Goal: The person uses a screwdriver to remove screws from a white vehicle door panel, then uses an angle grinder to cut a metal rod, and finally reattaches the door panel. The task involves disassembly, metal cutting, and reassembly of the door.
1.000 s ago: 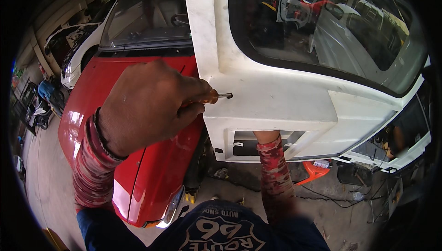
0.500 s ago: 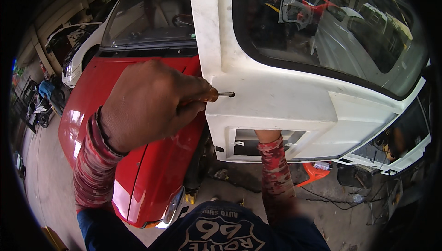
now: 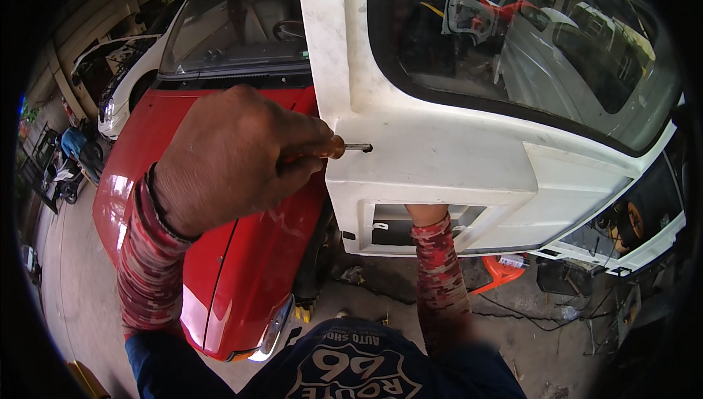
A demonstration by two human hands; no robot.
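My left hand [image 3: 227, 157] is closed around the amber handle of a screwdriver [image 3: 356, 148], which lies roughly level. The tip of its metal shaft meets a small dark hole in the white vehicle body panel [image 3: 439, 154], below the corner of a black-edged window. My right hand [image 3: 427, 214] reaches into a rectangular opening in the same panel, underneath that hole. Only its wrist end shows; the panel hides the fingers. Inside the opening, beside the wrist, a small white metal tab [image 3: 381, 226] is visible.
A red car [image 3: 256, 252] stands close on the left, its bonnet under my left arm. An orange-red object [image 3: 502, 273] and black cables [image 3: 527, 318] lie on the floor to the right. Farther left are a white car [image 3: 110, 110] and a motorcycle [image 3: 69, 179].
My left hand has tilted and risen slightly, with the screwdriver still at the hole. My right hand stays inside the opening.
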